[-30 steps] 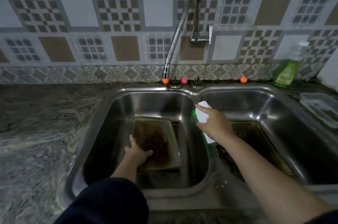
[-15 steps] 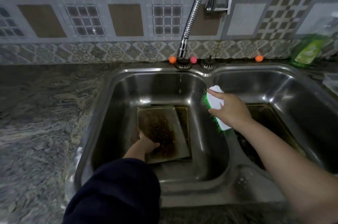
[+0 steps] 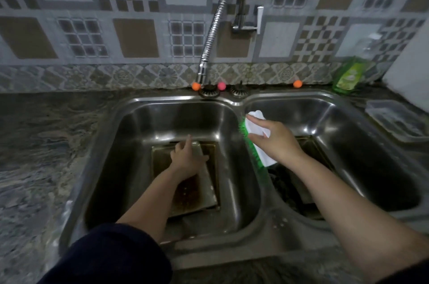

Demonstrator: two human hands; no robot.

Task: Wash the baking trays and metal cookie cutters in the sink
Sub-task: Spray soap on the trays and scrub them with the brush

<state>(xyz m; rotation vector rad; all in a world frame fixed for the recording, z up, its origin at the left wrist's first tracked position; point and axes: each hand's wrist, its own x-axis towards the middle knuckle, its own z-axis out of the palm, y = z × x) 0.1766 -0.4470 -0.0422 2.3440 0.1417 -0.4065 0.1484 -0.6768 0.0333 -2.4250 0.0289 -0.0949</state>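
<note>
White brush [image 3: 258,137], green bristles [image 3: 251,146]

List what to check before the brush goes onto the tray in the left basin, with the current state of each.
1. Right hand grips the scrub brush: ok.
2. Brush over the tray: not ok, it hangs above the divider between the basins.
3. Left hand steadies the baking tray: cannot tell, fingers are spread over its far end, contact unclear.
4. Tray lies flat in the left basin: ok.
5. Water running from the faucet hose: cannot tell, no stream visible.
6. Dish soap bottle within reach: ok, it stands behind the right basin.
</note>
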